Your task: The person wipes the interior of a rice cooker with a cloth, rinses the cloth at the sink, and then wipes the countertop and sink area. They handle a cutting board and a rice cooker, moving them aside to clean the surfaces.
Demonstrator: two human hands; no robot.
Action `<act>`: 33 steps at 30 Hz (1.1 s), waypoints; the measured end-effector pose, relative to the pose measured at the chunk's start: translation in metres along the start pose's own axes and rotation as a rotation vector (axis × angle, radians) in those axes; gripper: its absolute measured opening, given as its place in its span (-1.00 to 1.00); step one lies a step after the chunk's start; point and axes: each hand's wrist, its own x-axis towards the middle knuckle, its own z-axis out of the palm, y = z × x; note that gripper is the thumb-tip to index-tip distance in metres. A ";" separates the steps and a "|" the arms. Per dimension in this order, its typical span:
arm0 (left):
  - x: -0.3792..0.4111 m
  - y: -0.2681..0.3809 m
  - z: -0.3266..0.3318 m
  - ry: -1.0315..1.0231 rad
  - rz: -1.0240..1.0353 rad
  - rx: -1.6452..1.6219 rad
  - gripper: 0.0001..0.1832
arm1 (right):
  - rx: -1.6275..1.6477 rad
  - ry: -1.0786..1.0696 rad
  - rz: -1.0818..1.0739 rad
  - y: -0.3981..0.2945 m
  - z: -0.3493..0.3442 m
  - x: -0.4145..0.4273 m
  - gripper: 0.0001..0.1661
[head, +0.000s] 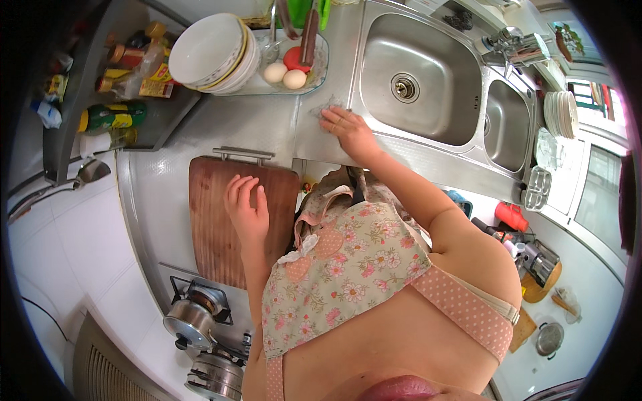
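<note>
My right hand (351,133) lies palm down on the stainless steel counter (321,140), left of the large sink basin (421,65). Its fingertips touch a greyish patch (323,108); whether that is water or a thin material I cannot tell. Above the wooden cutting board (215,210), my left hand (248,205) hovers with loosely bent fingers and holds nothing. Beyond the right hand is a glass tray (323,65) with two eggs (284,75), a red round item (296,57) partly covered by a brown-handled utensil (309,37), and stacked white bowls (210,52).
Condiment bottles (120,115) crowd a dark shelf at the upper left. A lidded pot (190,323) and a stacked steel pot (215,376) stand by the gas burner (203,301). A smaller basin (506,120) and stacked plates (560,114) are at the right.
</note>
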 end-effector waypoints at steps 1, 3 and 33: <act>0.007 0.004 0.003 -0.010 0.012 -0.004 -0.83 | -0.011 0.017 0.041 0.009 -0.001 0.003 -0.52; 0.017 0.015 0.008 -0.025 0.024 -0.005 -0.84 | 0.041 0.137 0.105 0.034 0.005 0.016 -0.50; 0.028 0.057 0.050 -0.120 0.099 0.095 -0.84 | 0.118 0.201 0.408 0.030 0.010 0.007 -0.51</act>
